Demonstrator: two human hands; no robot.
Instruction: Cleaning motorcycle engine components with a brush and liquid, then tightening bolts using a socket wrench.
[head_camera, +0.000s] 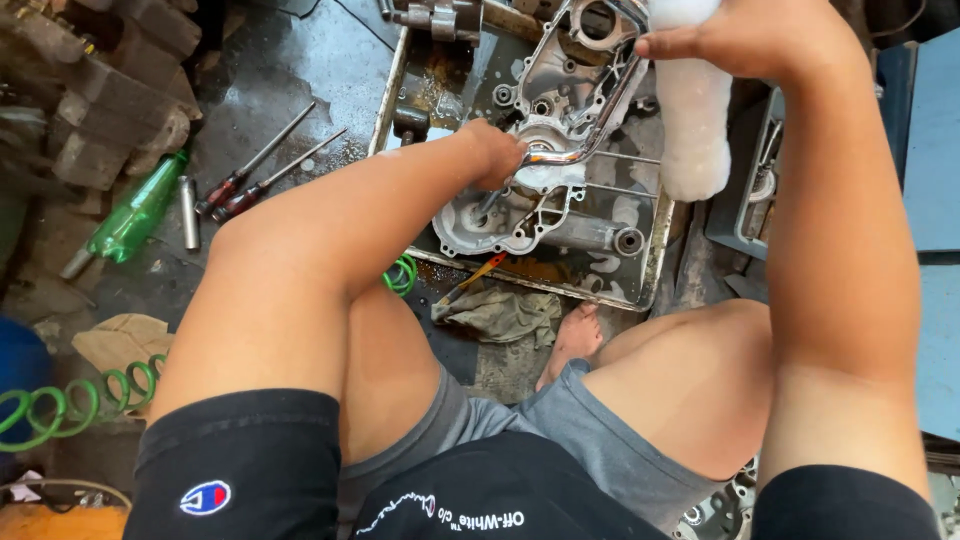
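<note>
Scrubbing the grey cast-aluminium engine cover (520, 215) in the oily metal tray (655, 255).
My left hand (497, 155) grips a brush down low; my right hand (745, 38) clamps the white plastic bottle (692, 120). I'd work steadily.

Grey metal engine cover (540, 205) lies flat in oily tray (655, 255), hollow side up. White plastic bottle (693, 120) hangs tipped above it. Chrome lever (590, 130) crosses the cover.

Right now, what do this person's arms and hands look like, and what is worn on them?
Both hands, left hand and right hand, are bare, without gloves, rings or watch. The forearms are uncovered; short black fabric sleeves end at the upper arms, the left one bearing a small round logo patch.
</note>
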